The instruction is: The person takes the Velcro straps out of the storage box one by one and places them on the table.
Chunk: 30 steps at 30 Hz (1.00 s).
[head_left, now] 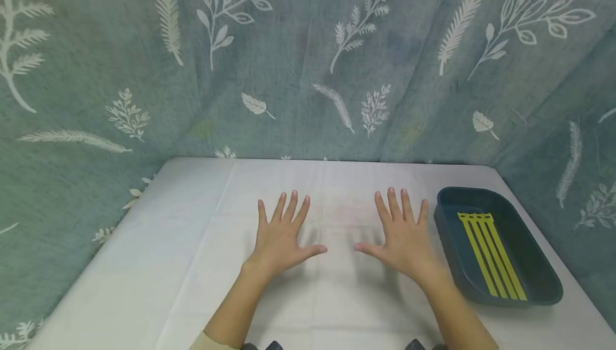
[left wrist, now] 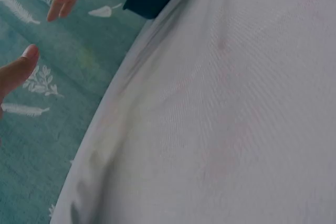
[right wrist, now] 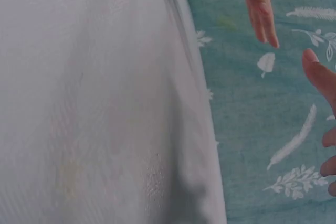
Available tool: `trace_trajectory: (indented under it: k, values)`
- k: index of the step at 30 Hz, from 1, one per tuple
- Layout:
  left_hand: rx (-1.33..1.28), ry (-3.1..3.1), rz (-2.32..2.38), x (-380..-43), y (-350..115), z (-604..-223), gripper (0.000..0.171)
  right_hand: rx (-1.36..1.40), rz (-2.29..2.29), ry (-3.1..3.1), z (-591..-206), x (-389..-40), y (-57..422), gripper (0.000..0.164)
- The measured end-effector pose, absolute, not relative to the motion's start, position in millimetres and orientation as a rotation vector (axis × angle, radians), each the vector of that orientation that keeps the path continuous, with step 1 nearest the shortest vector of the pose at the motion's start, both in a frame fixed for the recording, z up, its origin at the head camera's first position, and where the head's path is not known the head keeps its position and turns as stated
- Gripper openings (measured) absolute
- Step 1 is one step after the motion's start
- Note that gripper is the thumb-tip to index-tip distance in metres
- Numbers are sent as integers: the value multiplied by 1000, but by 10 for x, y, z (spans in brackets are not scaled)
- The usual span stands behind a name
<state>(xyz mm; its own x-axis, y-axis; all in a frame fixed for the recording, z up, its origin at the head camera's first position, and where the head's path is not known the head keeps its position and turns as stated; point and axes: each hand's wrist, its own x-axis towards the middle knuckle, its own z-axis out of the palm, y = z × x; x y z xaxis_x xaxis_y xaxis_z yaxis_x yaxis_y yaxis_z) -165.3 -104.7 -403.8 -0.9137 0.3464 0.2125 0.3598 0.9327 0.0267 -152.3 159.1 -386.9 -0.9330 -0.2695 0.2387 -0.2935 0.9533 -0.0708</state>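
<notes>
Both hands hover over the white-covered table (head_left: pixel 202 286), palms down with fingers spread, casting shadows on the cloth. The left hand (head_left: pixel 280 240) is left of the middle, its thumb pointing toward the other hand, and it holds nothing. Facing it, the right hand (head_left: pixel 404 243) is likewise bare, its thumb pointing inward. Nearest to the right hand is a dark blue-grey tray (head_left: pixel 539 254), which stands to its right. Several flat yellow-green strips (head_left: pixel 493 256) lie side by side inside the tray, each with a wider slotted end at the far side.
A green curtain with white leaf prints (head_left: pixel 298 72) hangs behind the table and down both sides. The tray stands close to the table's right edge. Parts of dark straps (head_left: pixel 273 345) show at the bottom of the head view, near the wrists.
</notes>
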Motion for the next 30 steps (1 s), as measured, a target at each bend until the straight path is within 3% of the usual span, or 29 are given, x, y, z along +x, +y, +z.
trace_trajectory:
  k: [30]
  values:
    - [-702, -2891, -104, -1858, -617, -3920, 104, 264, 246, -2973, -3734, -1414, 2214, 113]
